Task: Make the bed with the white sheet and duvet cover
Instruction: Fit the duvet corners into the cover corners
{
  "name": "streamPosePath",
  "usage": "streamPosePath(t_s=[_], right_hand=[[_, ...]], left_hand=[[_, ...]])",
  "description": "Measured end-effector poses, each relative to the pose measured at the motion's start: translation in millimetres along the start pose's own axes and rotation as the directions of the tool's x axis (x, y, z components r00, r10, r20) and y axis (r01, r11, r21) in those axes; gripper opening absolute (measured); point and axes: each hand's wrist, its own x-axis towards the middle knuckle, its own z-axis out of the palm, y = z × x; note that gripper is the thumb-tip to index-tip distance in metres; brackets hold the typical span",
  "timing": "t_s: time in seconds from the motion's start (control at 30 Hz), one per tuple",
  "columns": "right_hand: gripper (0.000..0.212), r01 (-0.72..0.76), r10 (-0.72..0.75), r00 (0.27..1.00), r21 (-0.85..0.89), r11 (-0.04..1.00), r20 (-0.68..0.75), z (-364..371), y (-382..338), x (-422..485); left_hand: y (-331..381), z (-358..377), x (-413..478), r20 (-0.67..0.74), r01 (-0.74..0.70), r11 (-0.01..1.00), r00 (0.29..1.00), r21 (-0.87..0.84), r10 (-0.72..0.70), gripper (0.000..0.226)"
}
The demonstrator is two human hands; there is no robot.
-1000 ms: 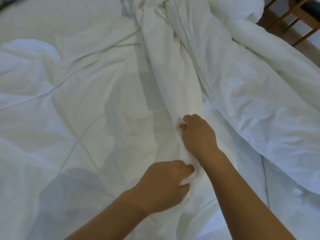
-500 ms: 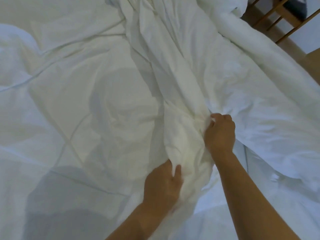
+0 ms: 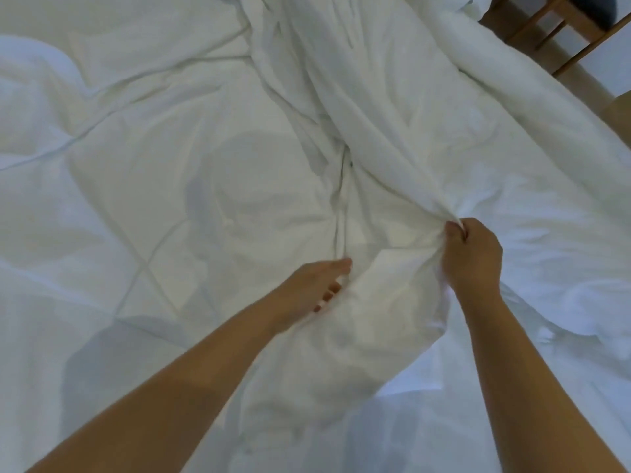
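Observation:
A white quilted duvet (image 3: 143, 186) lies spread across the left and middle of the bed. Over it, from the top centre down toward me, runs a rumpled white duvet cover (image 3: 382, 138). My right hand (image 3: 473, 256) grips a bunched fold of that cover at centre right, fingers curled tight round the cloth. My left hand (image 3: 317, 285) lies to its left with fingers loosely extended, touching the cover's lower fold. More white bedding (image 3: 546, 233) is heaped on the right.
A wooden chair frame (image 3: 560, 32) stands off the bed's top right corner, on a wooden floor (image 3: 618, 110). The bed's right edge runs diagonally below it.
My right hand has moved right, pulling the gripped fold with it. My left hand has let go of the cloth and opened, sliding left and up.

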Motion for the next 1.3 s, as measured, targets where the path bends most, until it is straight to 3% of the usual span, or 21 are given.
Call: streamPosePath(t_s=[0.1,0.17,0.2,0.27,0.3,0.33,0.4,0.43,0.5,0.53,0.6,0.63,0.7,0.77,0.9,1.03,1.07,1.17,1.23,1.27,1.3], right_hand=[[0.027,0.037,-0.035,0.999,-0.279,0.959,0.014,7,4,-1],[0.030,0.215,-0.222,0.975,-0.289,0.933,0.010,20,-2,-16],[0.030,0.323,-0.333,0.943,-0.264,0.909,0.007,29,-6,-26],[0.023,0.497,-0.509,0.860,-0.293,0.817,0.038,42,-8,-42],[0.026,0.529,-0.513,0.847,-0.332,0.781,0.141,49,-6,-48],[0.037,0.509,-0.432,0.859,-0.369,0.777,0.275,52,-6,-53],[0.059,0.387,-0.174,0.877,-0.444,0.808,0.448,55,-3,-52],[0.061,0.336,-0.104,0.885,-0.465,0.820,0.455,56,-2,-49],[0.044,0.305,-0.132,0.913,-0.430,0.849,0.386,53,-12,-43],[0.036,0.305,-0.186,0.924,-0.349,0.886,0.335,51,-19,-41],[0.037,0.208,-0.195,0.945,-0.025,0.978,0.263,39,-31,-41],[0.040,0.099,-0.145,0.953,0.181,0.979,0.267,30,-37,-44],[0.044,-0.067,-0.084,0.960,0.507,0.859,0.269,8,-49,-52],[0.043,-0.075,-0.124,0.948,0.585,0.808,0.293,-7,-65,-67],[0.040,0.144,-0.343,0.869,0.481,0.865,0.357,-4,-115,-92],[0.046,0.253,-0.450,0.803,0.462,0.850,0.390,8,-155,-95],[0.046,0.283,-0.466,0.792,0.440,0.852,0.394,12,-161,-94],[0.045,0.332,-0.468,0.792,0.366,0.869,0.393,19,-168,-88],[0.033,0.279,-0.391,0.906,0.468,0.838,0.161,16,-174,-81],[0.026,0.258,-0.313,0.950,0.543,0.799,0.011,16,-177,-75],[0.032,0.221,-0.233,0.971,0.596,0.772,-0.058,13,-183,-68]], left_hand=[[-9,8,30,-0.120,0.186,0.983,0.975,-0.004,-0.185,0.066],[-15,29,38,-0.093,0.239,0.969,0.965,-0.065,-0.244,0.076],[-14,41,39,-0.072,0.225,0.967,0.969,-0.121,-0.235,0.068],[-14,65,32,-0.053,0.104,0.974,0.992,-0.201,-0.117,0.026],[-16,76,27,-0.061,0.050,0.984,0.996,-0.169,-0.061,0.012],[-20,84,21,-0.068,0.010,0.996,0.998,-0.089,-0.017,0.013],[-28,92,7,-0.136,-0.066,0.981,0.987,0.182,0.091,0.021],[-31,90,0,-0.168,-0.104,0.947,0.973,0.304,0.160,0.022],[-33,82,-17,-0.190,-0.200,0.907,0.939,0.371,0.285,0.032],[-34,76,-25,-0.189,-0.257,0.904,0.923,0.341,0.334,0.033],[-30,59,-37,-0.187,-0.301,0.927,0.920,0.226,0.344,0.033],[-25,48,-41,-0.184,-0.299,0.945,0.929,0.134,0.320,0.035],[-8,24,-45,-0.226,-0.261,0.961,0.945,-0.092,0.235,0.030],[16,-4,-40,-0.284,-0.194,0.917,0.954,-0.349,0.093,0.019],[73,-52,-19,-0.209,-0.130,0.779,0.978,-0.614,-0.001,0.045],[105,-82,-13,-0.476,-0.293,0.871,0.876,-0.394,0.080,0.021],[108,-90,-15,-0.537,-0.349,0.880,0.833,-0.321,0.134,0.024],[110,-112,-39,-0.694,-0.484,0.875,0.628,0.006,0.352,0.039],[103,-119,-62,-0.664,-0.468,0.823,0.508,0.322,0.549,0.039],[99,-118,-74,-0.604,-0.447,0.760,0.464,0.472,0.648,0.039],[96,-114,-83,-0.517,-0.424,0.673,0.434,0.606,0.738,0.040]])
